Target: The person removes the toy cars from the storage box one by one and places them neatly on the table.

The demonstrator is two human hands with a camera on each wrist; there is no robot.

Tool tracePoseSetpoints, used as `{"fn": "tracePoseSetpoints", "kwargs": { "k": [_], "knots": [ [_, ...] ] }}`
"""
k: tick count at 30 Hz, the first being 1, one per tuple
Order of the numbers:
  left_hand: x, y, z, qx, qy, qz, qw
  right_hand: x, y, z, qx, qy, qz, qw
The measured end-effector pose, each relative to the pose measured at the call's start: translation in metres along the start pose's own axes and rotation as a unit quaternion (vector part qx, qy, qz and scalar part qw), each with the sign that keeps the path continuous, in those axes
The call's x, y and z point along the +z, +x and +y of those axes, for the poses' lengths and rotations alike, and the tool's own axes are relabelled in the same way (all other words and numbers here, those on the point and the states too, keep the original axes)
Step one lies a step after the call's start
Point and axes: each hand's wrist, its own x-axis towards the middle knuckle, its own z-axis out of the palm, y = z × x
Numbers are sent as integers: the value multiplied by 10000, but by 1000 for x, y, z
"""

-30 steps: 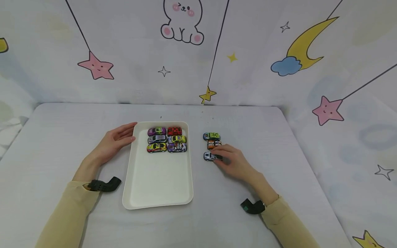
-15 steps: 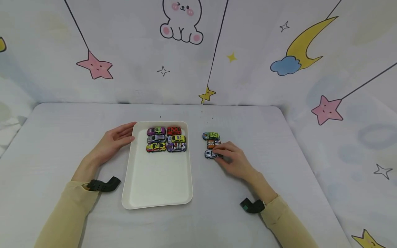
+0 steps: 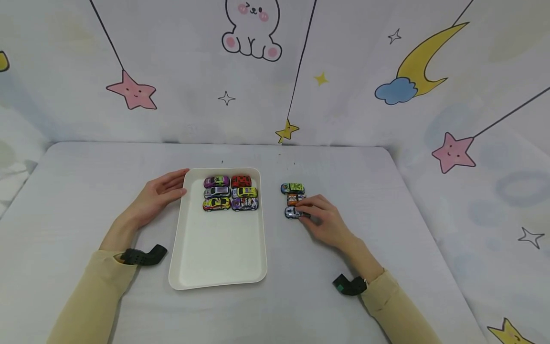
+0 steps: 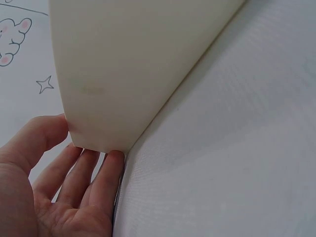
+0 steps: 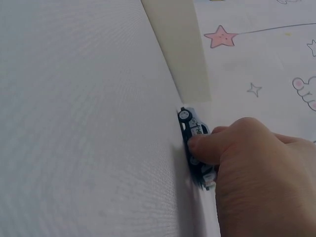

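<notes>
Beyond the right edge of the shallow white rectangular tray (image 3: 216, 253), the right hand (image 3: 326, 223) pinches the small silver toy car (image 3: 293, 213), likely light and rigid, best held by its sides, while the left hand (image 3: 150, 203), fingers relaxed, touches the far-left corner.

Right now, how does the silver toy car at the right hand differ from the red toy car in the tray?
Colour: the silver toy car is pale grey, while the red toy car is red with dark markings.
Place: the silver toy car is outside the white tray, to its right; the red toy car is inside.
Contact: the right hand pinches the silver toy car; no hand touches the red toy car.
Shared: both are small toy cars.
</notes>
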Motion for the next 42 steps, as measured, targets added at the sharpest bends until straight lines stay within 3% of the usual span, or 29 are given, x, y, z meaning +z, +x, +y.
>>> {"fn": "tracePoseSetpoints", "kwargs": {
  "k": [6, 22, 29, 36, 42],
  "knots": [
    [0, 0, -1, 8, 5, 12, 10000, -2, -2, -1, 340, 18, -125, 9993],
    [0, 0, -1, 47, -26, -3, 10000, -3, 1, -2, 155, 65, -20, 9999],
    [0, -1, -1, 65, -69, -13, 10000, 0, 2, -2, 28, -5, 254, 9997],
    [0, -2, 1, 32, 2, -20, 10000, 5, 15, -12, -47, 161, 787, 9968],
    [1, -3, 2, 30, -19, -14, 10000, 13, 37, -26, -7, 276, 625, 9977]
  ]
}}
